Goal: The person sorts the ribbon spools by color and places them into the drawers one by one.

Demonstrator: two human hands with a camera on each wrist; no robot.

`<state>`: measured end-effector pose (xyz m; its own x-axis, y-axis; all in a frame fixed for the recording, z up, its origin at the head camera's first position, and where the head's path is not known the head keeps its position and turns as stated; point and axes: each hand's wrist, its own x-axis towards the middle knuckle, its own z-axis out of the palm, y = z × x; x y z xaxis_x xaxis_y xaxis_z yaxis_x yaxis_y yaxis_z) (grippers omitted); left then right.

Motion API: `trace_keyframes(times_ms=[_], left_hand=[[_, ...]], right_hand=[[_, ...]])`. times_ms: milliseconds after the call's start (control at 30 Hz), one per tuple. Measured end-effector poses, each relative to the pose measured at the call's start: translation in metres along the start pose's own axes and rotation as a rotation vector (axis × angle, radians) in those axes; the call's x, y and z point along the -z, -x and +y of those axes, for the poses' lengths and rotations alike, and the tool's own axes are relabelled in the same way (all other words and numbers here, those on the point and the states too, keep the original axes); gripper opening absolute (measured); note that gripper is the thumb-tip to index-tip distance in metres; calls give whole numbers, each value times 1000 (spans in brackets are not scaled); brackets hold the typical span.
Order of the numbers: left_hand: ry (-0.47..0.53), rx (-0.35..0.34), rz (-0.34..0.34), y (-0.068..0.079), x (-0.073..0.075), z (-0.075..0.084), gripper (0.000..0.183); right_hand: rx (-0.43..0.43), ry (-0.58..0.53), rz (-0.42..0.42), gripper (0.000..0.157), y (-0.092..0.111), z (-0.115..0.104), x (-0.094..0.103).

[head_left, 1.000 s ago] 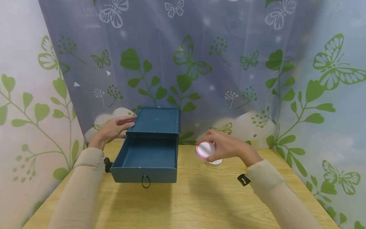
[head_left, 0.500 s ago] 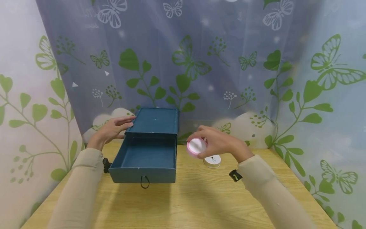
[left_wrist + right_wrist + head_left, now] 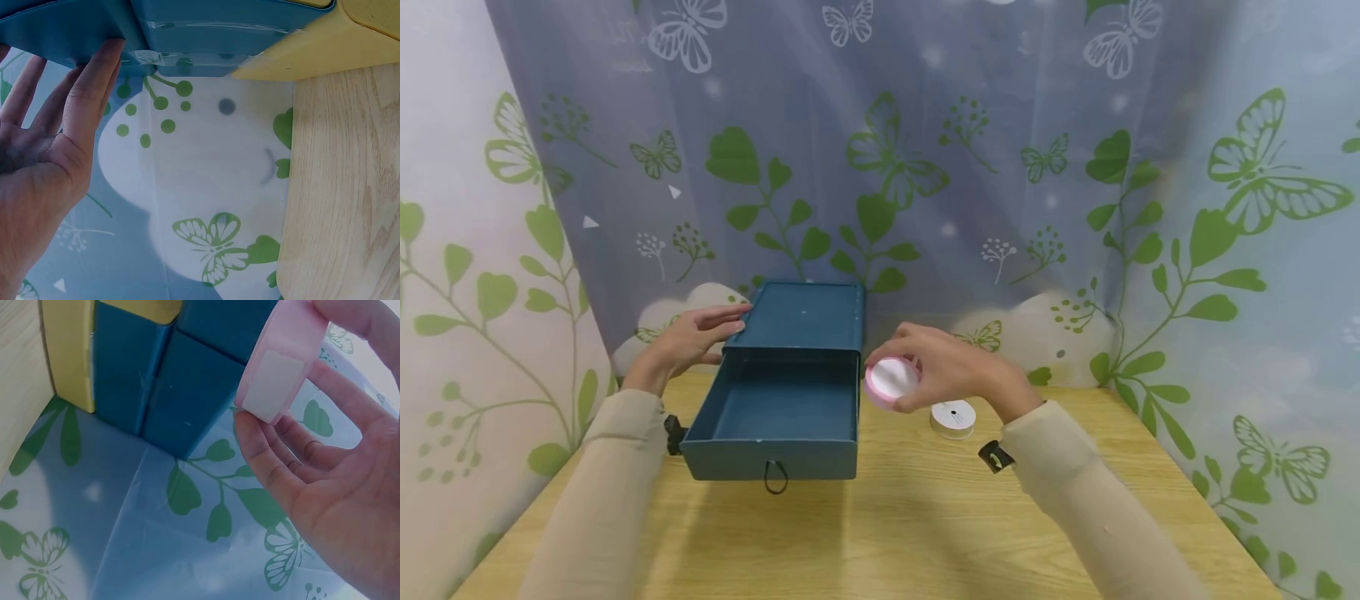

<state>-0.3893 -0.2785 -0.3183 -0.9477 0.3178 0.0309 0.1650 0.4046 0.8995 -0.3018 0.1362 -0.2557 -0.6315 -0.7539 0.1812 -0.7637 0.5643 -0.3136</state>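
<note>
In the head view, my right hand [image 3: 946, 364] pinches a round pink ribbon spool [image 3: 892, 379] with a white face, thumb and fingers at its edge. The right wrist view shows the spool's pink side [image 3: 275, 369] with a pale rectangular patch on it. The spool is just right of the pulled-out blue drawer [image 3: 775, 461], whose front carries a dark loop handle [image 3: 776, 477]. My left hand [image 3: 688, 337] lies with extended fingers against the left side of the blue drawer box [image 3: 805, 317]; in the left wrist view its fingertips touch the blue wall [image 3: 69, 31].
A second spool, white with a small central hole [image 3: 953, 419], lies on the wooden table [image 3: 940, 525] below the right hand. Yellow drawer units [image 3: 65, 356] stand beneath the blue one in the wrist views. A butterfly-patterned cloth [image 3: 925, 183] hangs close behind.
My right hand has carried the pink ribbon spool left toward the drawer, uncovering the white spool on the table. My left hand stays at the box's side.
</note>
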Motion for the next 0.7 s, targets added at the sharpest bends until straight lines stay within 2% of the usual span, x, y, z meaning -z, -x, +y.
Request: trace_keyframes(times_ms=[300, 700], left_hand=[[-1, -1, 1, -1, 1, -1, 69], [-15, 4, -8, 0, 0, 1, 70]], right_hand=[[40, 26, 2, 54, -13, -11, 4], [38, 32, -74, 56, -38, -26, 1]])
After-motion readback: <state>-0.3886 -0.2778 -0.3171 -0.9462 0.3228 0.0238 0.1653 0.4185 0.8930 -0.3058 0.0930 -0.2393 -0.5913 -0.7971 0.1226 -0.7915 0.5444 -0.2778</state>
